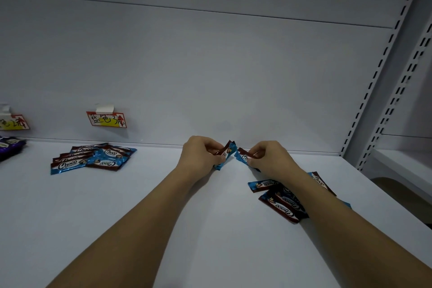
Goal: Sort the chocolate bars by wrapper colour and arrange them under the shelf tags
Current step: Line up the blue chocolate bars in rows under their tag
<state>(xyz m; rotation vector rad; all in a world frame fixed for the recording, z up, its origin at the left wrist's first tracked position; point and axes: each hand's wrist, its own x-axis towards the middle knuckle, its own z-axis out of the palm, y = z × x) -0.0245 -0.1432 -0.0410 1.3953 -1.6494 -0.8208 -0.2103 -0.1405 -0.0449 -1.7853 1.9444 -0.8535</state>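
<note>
My left hand (203,153) grips a blue-and-brown Choco bar (228,153) near the back of the white shelf. Just to its right, my right hand (268,159) pinches another blue Choco bar (243,157). The two bars almost meet tip to tip. Several blue Choco bars (93,158) lie in a loose pile under the blue tag (106,119) on the back wall. More unsorted bars (280,201), some blue and some darker, lie under and beside my right forearm. Purple-wrapped bars (10,147) sit at the far left under a second tag (14,122).
The white shelf board (140,206) stretches from the back panel toward me. Slotted metal uprights (383,72) rise at the right. Beyond them is a neighbouring shelf (402,166).
</note>
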